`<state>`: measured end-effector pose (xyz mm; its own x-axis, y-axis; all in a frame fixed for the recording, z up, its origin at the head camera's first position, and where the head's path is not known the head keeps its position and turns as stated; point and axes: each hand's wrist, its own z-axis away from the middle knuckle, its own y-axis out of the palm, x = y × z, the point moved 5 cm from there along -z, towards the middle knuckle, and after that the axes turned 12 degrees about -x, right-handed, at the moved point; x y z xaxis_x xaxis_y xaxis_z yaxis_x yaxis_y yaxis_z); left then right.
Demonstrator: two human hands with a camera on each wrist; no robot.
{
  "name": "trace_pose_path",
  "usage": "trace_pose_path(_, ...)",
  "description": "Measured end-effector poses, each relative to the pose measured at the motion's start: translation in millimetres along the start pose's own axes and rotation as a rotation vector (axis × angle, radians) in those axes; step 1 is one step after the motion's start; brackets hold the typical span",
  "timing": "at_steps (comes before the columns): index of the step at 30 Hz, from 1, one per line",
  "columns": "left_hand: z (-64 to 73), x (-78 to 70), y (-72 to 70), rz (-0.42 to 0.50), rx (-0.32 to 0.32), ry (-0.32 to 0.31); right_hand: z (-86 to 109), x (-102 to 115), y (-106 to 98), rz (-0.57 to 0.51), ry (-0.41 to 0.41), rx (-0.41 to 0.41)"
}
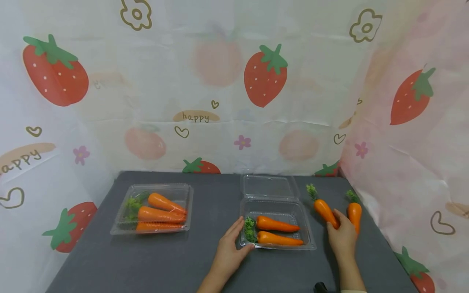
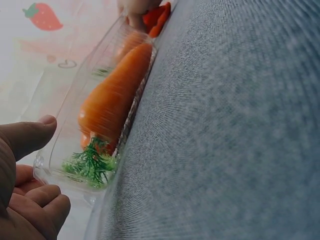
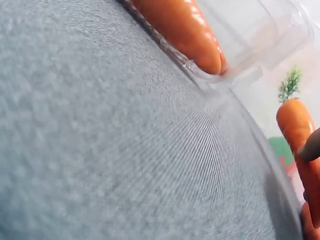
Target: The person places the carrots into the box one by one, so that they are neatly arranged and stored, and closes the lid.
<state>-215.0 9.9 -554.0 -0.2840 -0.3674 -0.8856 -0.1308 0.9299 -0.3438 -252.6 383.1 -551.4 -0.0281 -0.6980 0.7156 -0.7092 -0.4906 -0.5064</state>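
My right hand (image 1: 342,234) pinches an orange carrot (image 1: 324,210) near its tapered end, with its green top pointing away. In the right wrist view the thumb (image 3: 311,148) lies against that carrot (image 3: 295,120). A second loose carrot (image 1: 354,213) lies just right of this hand. My left hand (image 1: 229,248) rests at the near left corner of a clear plastic container (image 1: 307,240), thumb at the front rim and fingers along the left side. Inside lie two carrots, one farther (image 1: 276,224) and one nearer (image 1: 280,238), green tops to the left. The container's lid (image 1: 269,187) is folded back.
A closed clear container (image 1: 188,224) with several carrots (image 1: 161,214) stands on the left of the grey table (image 1: 165,264). A small black object (image 1: 320,287) shows at the front edge. Strawberry-printed cloth (image 1: 227,81) encloses the back and sides.
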Motion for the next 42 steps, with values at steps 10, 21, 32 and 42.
trace_pose_path(10,-0.1,1.8,1.1,0.018,0.004,-0.015,0.9,29,-9,-0.055,-0.078,0.057)
trace_pose_path(21,-1.4,2.2,1.0,0.008,-0.009,-0.007,1.0,69,-6,-0.09,-0.298,0.135)
trace_pose_path(32,-1.1,2.8,1.2,0.016,0.009,-0.007,6.5,94,12,-0.118,-0.382,0.286)
trace_pose_path(42,-1.7,4.4,1.5,0.015,0.014,-0.021,10.2,107,31,-0.104,-0.405,0.398)
